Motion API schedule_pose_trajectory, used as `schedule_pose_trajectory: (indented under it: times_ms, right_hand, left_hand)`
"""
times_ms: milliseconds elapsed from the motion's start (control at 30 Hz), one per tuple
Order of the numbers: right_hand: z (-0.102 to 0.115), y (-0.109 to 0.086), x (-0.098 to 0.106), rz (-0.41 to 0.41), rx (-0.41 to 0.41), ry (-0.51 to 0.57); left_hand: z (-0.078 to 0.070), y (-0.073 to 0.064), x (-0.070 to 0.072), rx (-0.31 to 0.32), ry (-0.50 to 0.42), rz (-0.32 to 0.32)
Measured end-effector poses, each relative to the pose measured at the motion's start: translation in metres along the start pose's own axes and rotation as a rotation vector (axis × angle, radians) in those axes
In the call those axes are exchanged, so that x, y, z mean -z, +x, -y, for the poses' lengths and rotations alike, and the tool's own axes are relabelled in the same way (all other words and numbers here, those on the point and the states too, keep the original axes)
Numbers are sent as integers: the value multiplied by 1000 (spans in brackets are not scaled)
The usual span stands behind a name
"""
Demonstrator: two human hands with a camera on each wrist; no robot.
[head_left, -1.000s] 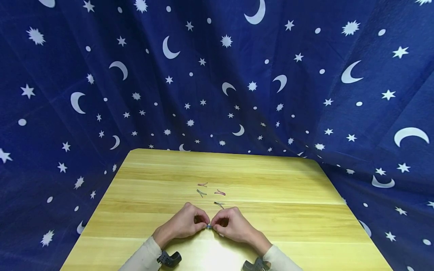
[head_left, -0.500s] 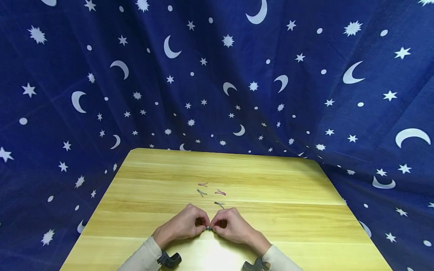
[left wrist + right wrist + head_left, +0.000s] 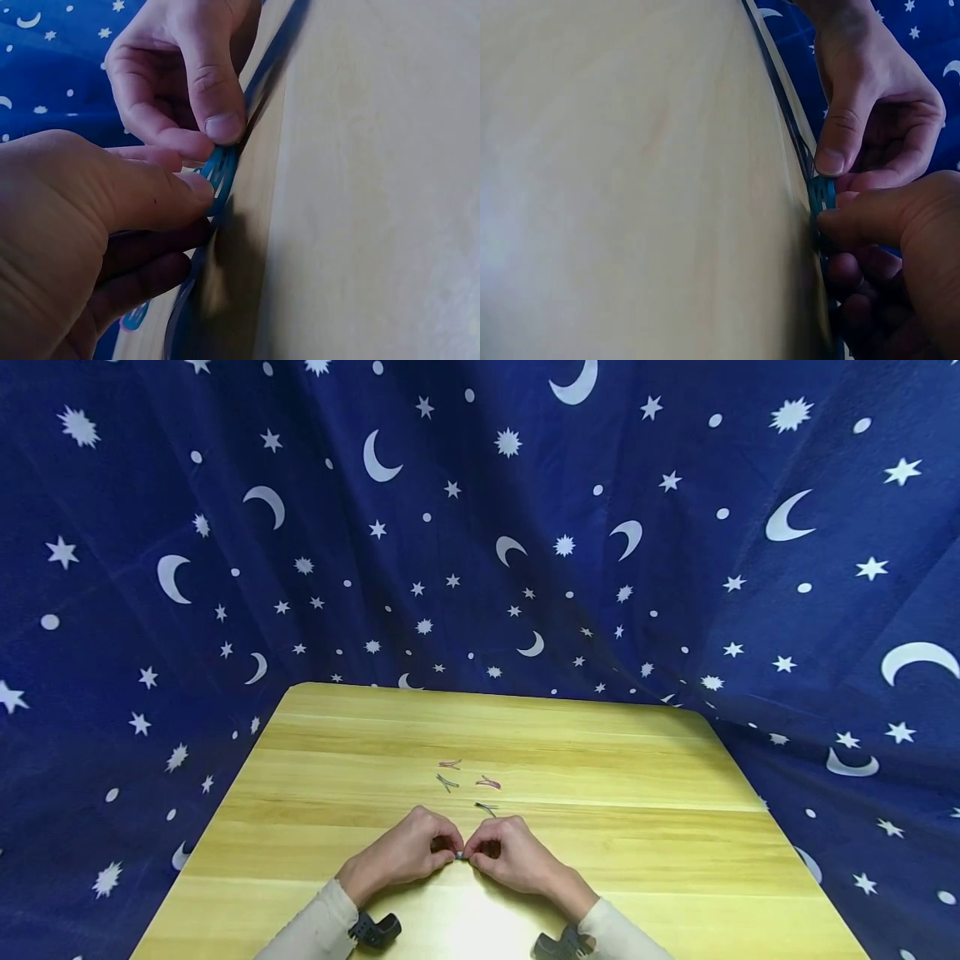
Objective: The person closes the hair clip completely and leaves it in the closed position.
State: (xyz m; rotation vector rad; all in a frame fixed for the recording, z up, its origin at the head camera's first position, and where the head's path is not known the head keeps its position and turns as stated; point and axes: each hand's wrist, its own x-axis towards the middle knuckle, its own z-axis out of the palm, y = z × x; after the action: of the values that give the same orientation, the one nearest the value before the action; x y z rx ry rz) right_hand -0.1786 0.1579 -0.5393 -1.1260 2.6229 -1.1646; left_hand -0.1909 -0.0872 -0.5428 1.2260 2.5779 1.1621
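Note:
A small teal-blue snap hair clip (image 3: 460, 856) is stretched between my two hands, low over the near middle of the table. My left hand (image 3: 412, 852) pinches one end of it between thumb and forefinger. At the other end, the thumb and forefinger of my right hand (image 3: 516, 857) do the same. The left wrist view gives the slotted blades of the hair clip (image 3: 219, 176) up close, just off the thumb tips. In the right wrist view the fingers hide part of the clip (image 3: 822, 193).
Beyond my hands, several splayed hair clips lie on the wooden table (image 3: 337, 760): a pink one (image 3: 450, 765), a grey-green one (image 3: 447, 783), a deeper pink one (image 3: 488, 782) and a dark one (image 3: 486, 808) near my right knuckles. A blue star-and-moon curtain (image 3: 480, 527) hangs behind.
Both hands keep their pinch on the hair clip, with only slight finger shifts. The head view has tilted a little, so the table sits slightly higher. The other clips lie as before.

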Motion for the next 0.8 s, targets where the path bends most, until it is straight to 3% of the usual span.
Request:
schedule_pose_trajectory:
  times_ms: [267, 433, 567, 800]
  right_hand:
    - [-2, -2, 0, -6, 40, 28]
    - [-4, -3, 3, -52, 57, 47]
    - [-8, -1, 11, -100, 55, 38]
    - [-13, 2, 22, -206, -9, 20]
  left_hand:
    - [3, -2, 1, 4, -20, -4]
    - [3, -2, 4, 7, -5, -66]
    - [2, 1, 7, 28, 63, -127]
    - [5, 10, 9, 37, 93, -220]
